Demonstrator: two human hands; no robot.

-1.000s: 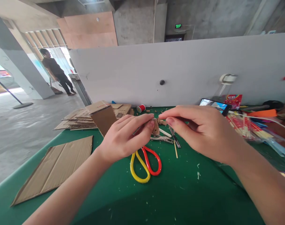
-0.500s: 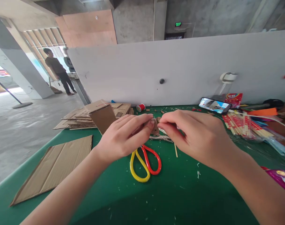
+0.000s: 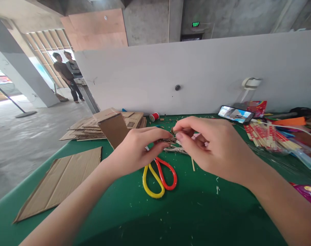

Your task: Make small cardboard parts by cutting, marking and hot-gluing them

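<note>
Two bare hands meet above the green table cover [image 3: 196, 212], near the middle of the view. The left hand [image 3: 140, 147] is clamped with thumb below and fingers above on a small flat brown piece, of layered cardboard as it seems [image 3: 168, 140]; this piece sticks out from the fingertips toward the right. The right hand [image 3: 211, 147] has its thumb and forefinger together, pinching a small dark-brown bit [image 3: 173, 131], mostly hidden, just over the piece's right end; whether the two parts touch, I cannot tell. For doing this fine work well, I would advise to keep the left pinch firm but not crushing, because thin cardboard can bend, and to let only the right fingertips make small movements. It would help to turn the edge toward the eyes, since the fingers cover much of it. Better also to hold the work a little away from the scissors with yellow and red loop handles [image 3: 174, 177], lying below the left hand, and the silver metal tool [image 3: 174, 149] beneath the fingertips.
</note>
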